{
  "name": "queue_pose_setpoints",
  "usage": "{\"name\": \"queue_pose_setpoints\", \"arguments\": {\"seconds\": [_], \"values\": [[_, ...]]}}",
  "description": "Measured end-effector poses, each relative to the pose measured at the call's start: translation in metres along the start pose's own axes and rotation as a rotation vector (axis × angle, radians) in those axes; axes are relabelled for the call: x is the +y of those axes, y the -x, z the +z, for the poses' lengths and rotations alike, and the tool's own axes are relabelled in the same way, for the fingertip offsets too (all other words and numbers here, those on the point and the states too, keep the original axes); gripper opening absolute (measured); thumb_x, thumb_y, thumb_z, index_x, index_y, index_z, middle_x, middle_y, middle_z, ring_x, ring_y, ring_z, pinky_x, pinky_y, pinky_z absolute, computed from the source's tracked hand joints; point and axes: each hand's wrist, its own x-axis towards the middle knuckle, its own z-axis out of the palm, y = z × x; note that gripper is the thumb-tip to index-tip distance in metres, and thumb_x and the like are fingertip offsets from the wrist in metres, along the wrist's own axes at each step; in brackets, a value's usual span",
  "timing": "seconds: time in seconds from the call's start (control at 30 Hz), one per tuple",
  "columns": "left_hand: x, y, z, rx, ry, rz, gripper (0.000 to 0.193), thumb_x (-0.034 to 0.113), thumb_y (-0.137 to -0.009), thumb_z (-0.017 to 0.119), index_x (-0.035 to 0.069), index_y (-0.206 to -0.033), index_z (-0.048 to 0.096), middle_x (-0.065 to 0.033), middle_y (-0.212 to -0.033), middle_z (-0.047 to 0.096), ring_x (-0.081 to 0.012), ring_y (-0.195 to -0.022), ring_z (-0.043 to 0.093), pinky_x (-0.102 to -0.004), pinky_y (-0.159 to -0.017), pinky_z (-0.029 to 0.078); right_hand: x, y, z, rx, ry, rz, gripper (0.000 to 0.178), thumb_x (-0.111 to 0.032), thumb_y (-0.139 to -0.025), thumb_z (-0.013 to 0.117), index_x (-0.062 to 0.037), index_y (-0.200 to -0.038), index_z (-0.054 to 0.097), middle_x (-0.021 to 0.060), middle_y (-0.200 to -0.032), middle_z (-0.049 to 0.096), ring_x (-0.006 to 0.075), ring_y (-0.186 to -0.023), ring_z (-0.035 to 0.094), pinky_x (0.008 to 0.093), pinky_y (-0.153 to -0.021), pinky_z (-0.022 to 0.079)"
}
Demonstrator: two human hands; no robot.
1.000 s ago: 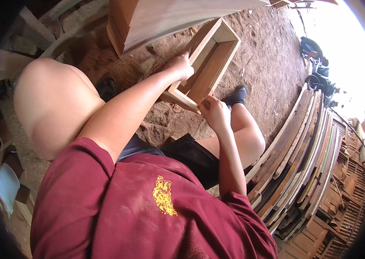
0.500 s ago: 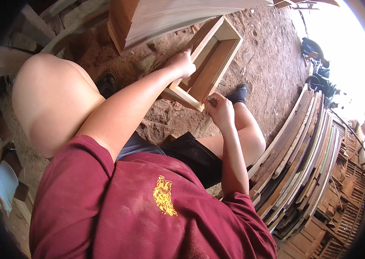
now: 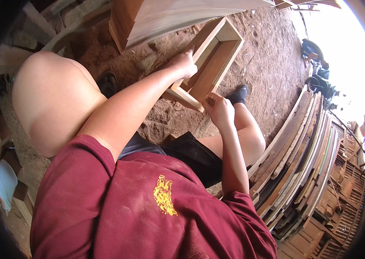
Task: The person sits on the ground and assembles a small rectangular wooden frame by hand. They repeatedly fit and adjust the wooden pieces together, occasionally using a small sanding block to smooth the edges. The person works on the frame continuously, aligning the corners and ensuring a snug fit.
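Left hand (image 3: 184, 65) is gripping box (image 3: 215, 64), left side
Right hand (image 3: 220, 111) is lying curled at near corner, grasp unclear; long axis is slanting away rightward.

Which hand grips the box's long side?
The left hand grips the wooden box by its left side; the right hand is at its near right corner.
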Motion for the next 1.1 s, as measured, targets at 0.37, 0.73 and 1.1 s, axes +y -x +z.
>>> {"name": "queue_pose_setpoints", "arguments": {"seconds": [0.37, 0.73, 1.1], "values": [[0.003, 0.002, -0.002, 0.005, -0.029, 0.033, 0.08, 0.02, -0.078, 0.054, 0.003, -0.154, 0.033, -0.0248, -0.13, 0.062, -0.0368, -0.117, 0.063, -0.0442, -0.102, 0.05, 0.014, -0.001, 0.011, 0.112, -0.077, -0.027, 0.022, -0.025, -0.084, 0.076, -0.0069, -0.096, 0.073, 0.0156, -0.079, 0.072, 0.0275, -0.071, 0.072, 0.0378, -0.066, 0.055], [0.006, 0.006, -0.007, -0.061, 0.0, -0.009, 0.08, 0.02, -0.08, 0.055, 0.002, -0.154, 0.031, -0.0255, -0.136, 0.058, -0.0372, -0.123, 0.059, -0.044, -0.106, 0.047, 0.009, -0.001, 0.006, -0.063, -0.091, 0.035, 0.033, -0.032, -0.088, 0.072, -0.0108, -0.113, 0.07, 0.0167, -0.088, 0.074, 0.0332, -0.085, 0.072, 0.0422, -0.077, 0.055], [-0.003, -0.006, -0.002, -0.086, 0.015, 0.006, 0.084, 0.019, -0.084, 0.056, 0.006, -0.159, 0.019, -0.0251, -0.141, 0.055, -0.0361, -0.128, 0.057, -0.0429, -0.111, 0.044, 0.033, 0.002, 0.003, -0.185, -0.394, 0.064, 0.024, -0.025, -0.09, 0.071, -0.0039, -0.101, 0.069, 0.0122, -0.075, 0.071, 0.021, -0.061, 0.068, 0.0372, -0.061, 0.053]]}}
